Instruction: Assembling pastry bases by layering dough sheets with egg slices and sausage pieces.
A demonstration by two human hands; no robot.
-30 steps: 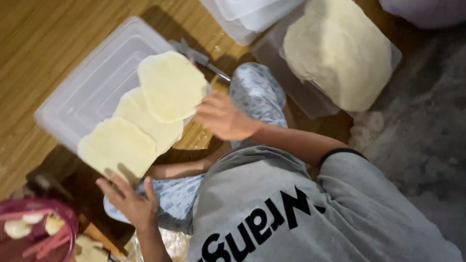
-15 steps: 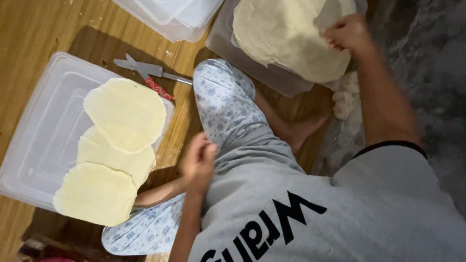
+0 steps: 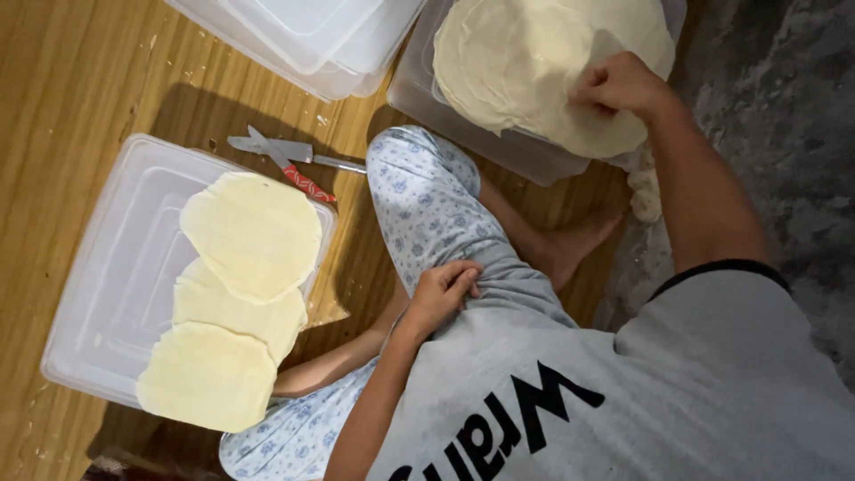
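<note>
My right hand (image 3: 619,86) is curled over the near edge of a tall stack of thin round dough sheets (image 3: 517,62), pinching the top sheet. The stack lies on a clear plastic container (image 3: 463,134). My left hand (image 3: 443,291) rests on my thigh in blue-patterned trousers, holding nothing. To the left, three pale dough sheets (image 3: 252,233) overlap in a row on an upturned clear plastic lid (image 3: 107,267).
A metal knife (image 3: 276,150) and a red-handled tool (image 3: 307,183) lie on the wooden floor between the lid and my knee. Stacked clear containers (image 3: 303,44) stand at the top. Dough lumps (image 3: 646,191) sit by my foot, beside rough grey floor (image 3: 784,134).
My right hand left the sheets on the lid, swung right to the dough stack and now grips its edge. My left hand came up and settled on my thigh.
</note>
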